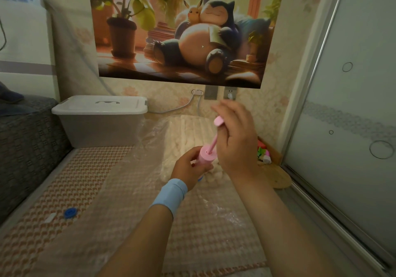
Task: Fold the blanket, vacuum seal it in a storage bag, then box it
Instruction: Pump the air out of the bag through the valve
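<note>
A folded white blanket (pixel 188 135) lies inside a clear plastic storage bag (pixel 150 143) on the patterned mat. Over the bag I hold a pink hand pump (pixel 205 155). My left hand (pixel 188 167) grips the pump's cylinder low over the bag. My right hand (pixel 233 135) holds the pump's handle, with the pink rod pulled up out of the cylinder. The grey storage box (pixel 100 126) with a white lid stands shut at the back left, beside the bag.
A blue valve cap (pixel 69 213) and a small white clip (pixel 49 218) lie on the mat (pixel 75 191) at the left. A grey sofa edge borders the left. A sliding door (pixel 347 126) runs along the right. Small colourful items (pixel 264 154) sit by the door.
</note>
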